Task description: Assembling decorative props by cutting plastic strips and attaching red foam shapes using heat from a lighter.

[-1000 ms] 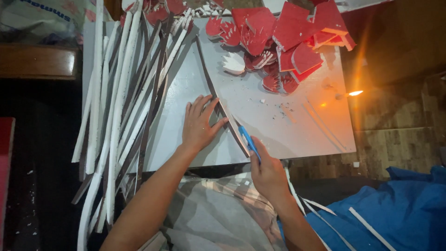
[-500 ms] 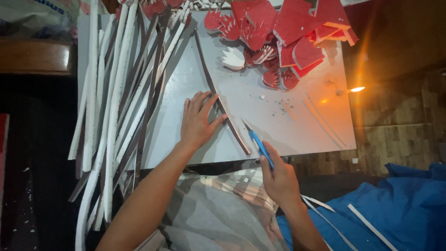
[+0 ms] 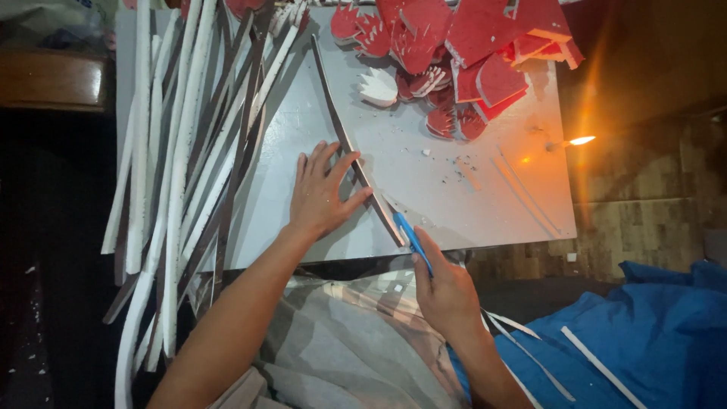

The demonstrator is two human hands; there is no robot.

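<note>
Two bare forearms, no sleeves, left hand (image 3: 322,198), right hand (image 3: 447,295), no rings or watch

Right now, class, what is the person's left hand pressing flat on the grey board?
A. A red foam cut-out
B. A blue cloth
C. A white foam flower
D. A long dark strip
D: the left hand lies spread on the long dark strip, holding it on the grey board.

We're looking down on a pale grey worktop (image 3: 485,197), dusted with small crumbs. To the right there's a brownish tiled floor (image 3: 644,220), with a small orange flame (image 3: 580,140) glowing at the worktop's edge. A dark wooden ledge (image 3: 49,79) sits upper left; everything below it is deep shadow.
</note>
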